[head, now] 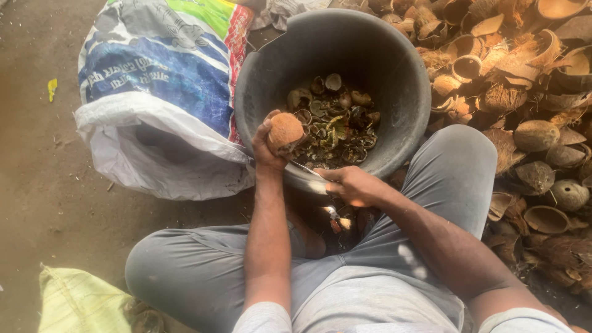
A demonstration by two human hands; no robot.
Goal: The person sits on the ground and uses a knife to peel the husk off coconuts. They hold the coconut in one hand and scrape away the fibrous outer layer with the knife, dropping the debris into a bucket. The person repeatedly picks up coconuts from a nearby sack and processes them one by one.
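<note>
Just left of the frame's centre, the left hand is wrapped around a round brown husked coconut, holding it at the near rim of a large dark round plastic tub. Right of it and slightly lower, the right hand is closed tight on the handle of a broad metal blade, whose flat runs leftward to just under the coconut; whether the edge touches it I cannot tell. Inside the tub lies a heap of small dark shell pieces. At upper left a printed white and blue woven sack leans against the tub. A pile of brown coconut shells and husks fills the right side. Grey-trousered crossed legs span the lower frame.
</note>
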